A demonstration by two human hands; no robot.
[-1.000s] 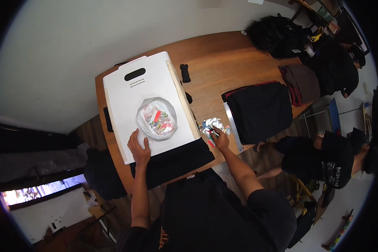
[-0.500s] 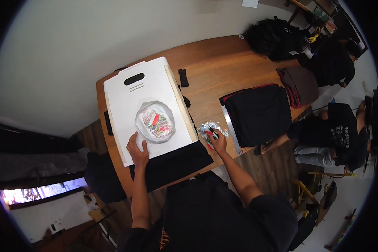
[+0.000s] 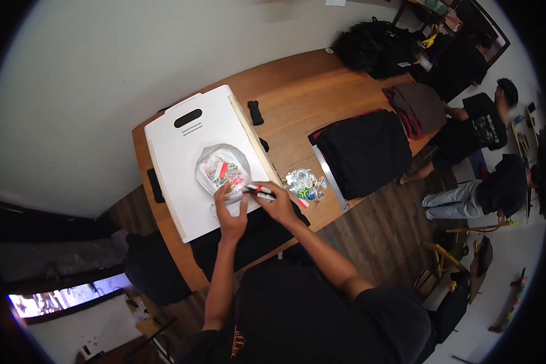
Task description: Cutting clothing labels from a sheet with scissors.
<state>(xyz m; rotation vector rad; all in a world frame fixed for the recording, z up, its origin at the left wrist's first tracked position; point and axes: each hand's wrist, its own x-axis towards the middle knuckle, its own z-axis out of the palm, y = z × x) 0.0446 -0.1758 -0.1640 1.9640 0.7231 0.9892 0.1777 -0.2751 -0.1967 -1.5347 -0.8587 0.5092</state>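
Note:
A white plastic bag with its rim rolled open (image 3: 244, 159) stands on a white board (image 3: 170, 164) that has an oval handle slot. Inside lie several small clear packets (image 3: 224, 172) with red, white and green bits. At the bag's near edge is my left hand (image 3: 232, 225), its thumb and forefinger apart. My right hand (image 3: 279, 206) is just to its right, closed around a slim black-and-white object (image 3: 261, 193) whose kind I cannot make out. Right of the board lies a pile of shiny colourful stickers (image 3: 304, 184).
Black cloth (image 3: 258, 229) lies beneath the board's near edge. Folded dark garments (image 3: 364, 151) and a metal ruler-like strip (image 3: 330, 176) are to the right on the wooden table (image 3: 291, 91). A black backpack (image 3: 373, 48) sits at the far end. People stand at the right.
My right hand has moved left from the sticker pile to the bag, carrying the black-and-white object. My left hand has moved right, closer to the bag's near edge.

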